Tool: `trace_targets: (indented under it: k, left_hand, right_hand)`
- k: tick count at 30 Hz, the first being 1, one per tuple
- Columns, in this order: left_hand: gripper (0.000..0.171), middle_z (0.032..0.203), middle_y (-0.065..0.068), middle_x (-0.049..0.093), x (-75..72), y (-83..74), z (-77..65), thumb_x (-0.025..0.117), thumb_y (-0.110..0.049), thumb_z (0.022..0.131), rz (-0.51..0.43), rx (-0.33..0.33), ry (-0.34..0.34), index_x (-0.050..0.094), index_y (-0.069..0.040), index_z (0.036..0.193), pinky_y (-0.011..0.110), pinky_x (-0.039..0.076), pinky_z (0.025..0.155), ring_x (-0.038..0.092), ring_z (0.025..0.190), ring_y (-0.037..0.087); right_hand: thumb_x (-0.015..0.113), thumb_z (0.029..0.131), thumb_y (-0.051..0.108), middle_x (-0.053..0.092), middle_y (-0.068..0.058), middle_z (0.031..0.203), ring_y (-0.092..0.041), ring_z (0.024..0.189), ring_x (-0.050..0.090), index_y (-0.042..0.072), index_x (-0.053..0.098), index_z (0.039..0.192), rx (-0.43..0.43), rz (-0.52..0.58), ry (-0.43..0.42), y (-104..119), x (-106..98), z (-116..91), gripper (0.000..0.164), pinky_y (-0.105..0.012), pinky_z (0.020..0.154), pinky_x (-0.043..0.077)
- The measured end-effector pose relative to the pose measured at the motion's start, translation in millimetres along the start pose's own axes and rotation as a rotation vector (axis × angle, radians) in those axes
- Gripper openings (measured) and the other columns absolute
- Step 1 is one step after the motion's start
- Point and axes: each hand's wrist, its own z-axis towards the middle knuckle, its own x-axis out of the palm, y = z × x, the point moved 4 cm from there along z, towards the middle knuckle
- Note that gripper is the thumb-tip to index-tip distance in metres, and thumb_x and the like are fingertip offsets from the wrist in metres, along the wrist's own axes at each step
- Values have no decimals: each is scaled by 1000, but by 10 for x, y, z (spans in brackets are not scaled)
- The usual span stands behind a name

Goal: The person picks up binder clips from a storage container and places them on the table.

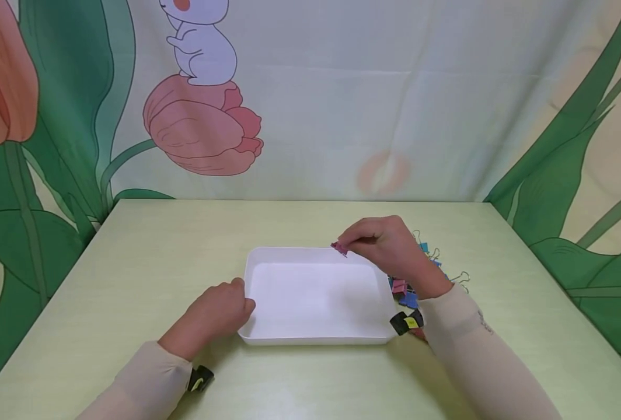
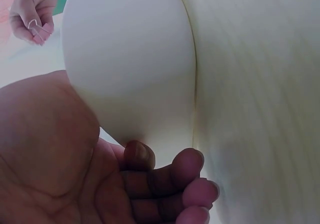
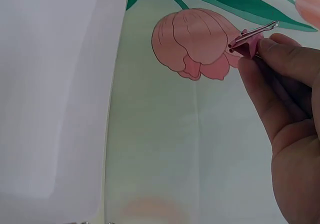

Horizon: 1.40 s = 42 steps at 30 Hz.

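Note:
A white rectangular tray (image 1: 316,291) lies on the table, its inside bare. At its left side my left hand (image 1: 213,312) grips the wall; in the left wrist view the thumb and curled fingers (image 2: 187,165) are at the tray's edge (image 2: 135,59). Above the tray's far rim, toward the right, my right hand (image 1: 389,248) pinches a small pink binder clip (image 1: 339,249) between thumb and fingertips. The right wrist view shows this binder clip (image 3: 247,44) with its wire handles.
Several binder clips, among them a blue one (image 1: 409,300) and a pink one (image 1: 398,286), lie in a pile right of the tray, partly hidden by my right arm. A printed curtain (image 1: 316,134) hangs behind the pale table (image 1: 174,245).

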Motion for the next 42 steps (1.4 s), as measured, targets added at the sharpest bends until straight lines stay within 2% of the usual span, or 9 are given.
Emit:
trace_targets:
  k: [6, 10, 14, 23, 27, 30, 34, 38, 42]
  left_hand:
    - [23, 62, 9, 47, 1, -1, -3, 45, -18, 91, -3, -1, -7, 48, 3, 84, 31, 33, 50, 40, 52, 21]
    - [22, 64, 9, 46, 2, -5, -9, 45, -17, 91, 15, 9, -8, 48, 2, 82, 31, 33, 50, 40, 53, 21]
    - [21, 64, 9, 44, -1, -8, -12, 45, -17, 91, 36, 26, -20, 48, 1, 80, 31, 34, 49, 40, 53, 21]
    - [22, 63, 9, 45, -1, -9, -9, 45, -17, 91, 29, 19, -29, 48, 1, 80, 31, 34, 49, 41, 52, 21]
    - [22, 63, 9, 45, -6, -17, -11, 45, -17, 91, 29, 11, -21, 48, 2, 80, 32, 34, 50, 42, 53, 21]
    - [22, 63, 9, 45, -8, -21, -13, 44, -17, 91, 44, 15, -18, 49, 1, 80, 32, 34, 50, 42, 53, 21]
    - [21, 65, 8, 42, -15, -34, -26, 46, -16, 91, 92, 62, -33, 48, 0, 76, 32, 34, 49, 40, 53, 21]
    - [21, 67, 8, 40, -23, -56, -45, 48, -12, 90, 164, 129, -39, 47, -2, 71, 33, 33, 48, 38, 53, 20]
    - [21, 67, 9, 39, -23, -67, -60, 48, -11, 89, 202, 162, -38, 46, -3, 69, 34, 33, 48, 37, 53, 21]
  right_hand:
    - [71, 85, 7, 75, 2, 89, -7, 84, 71, 16, 76, 88, 34, 44, -46, -43, -144, -100, 10, -22, 75, 55]
    - [72, 84, 6, 75, 1, 88, -7, 80, 71, 15, 77, 88, 49, 5, -94, -88, -260, -176, 11, -20, 69, 55]
    - [72, 83, 5, 75, -1, 90, -5, 80, 71, 14, 77, 90, 70, -64, -135, -135, -377, -268, 12, -20, 71, 55]
    - [69, 87, 10, 75, -2, 94, -1, 81, 68, 17, 77, 92, 211, -127, -196, -284, -610, -500, 12, -17, 73, 54]
    - [69, 87, 11, 74, -5, 95, -1, 80, 68, 15, 77, 94, 272, -113, -237, -343, -699, -603, 12, -18, 72, 54]
    - [69, 87, 13, 74, -1, 96, -1, 79, 68, 14, 77, 96, 330, -88, -271, -394, -755, -690, 11, -19, 71, 54]
    - [69, 88, 17, 74, 0, 97, -1, 80, 67, 15, 77, 97, 385, -106, -289, -464, -808, -801, 12, -18, 71, 54]
    - [68, 90, 22, 74, -4, 99, -1, 81, 67, 16, 77, 98, 433, -155, -289, -550, -837, -892, 14, -16, 71, 53]
    - [67, 90, 23, 74, -2, 99, -1, 81, 67, 15, 77, 99, 498, -146, -304, -642, -848, -980, 15, -16, 73, 53]
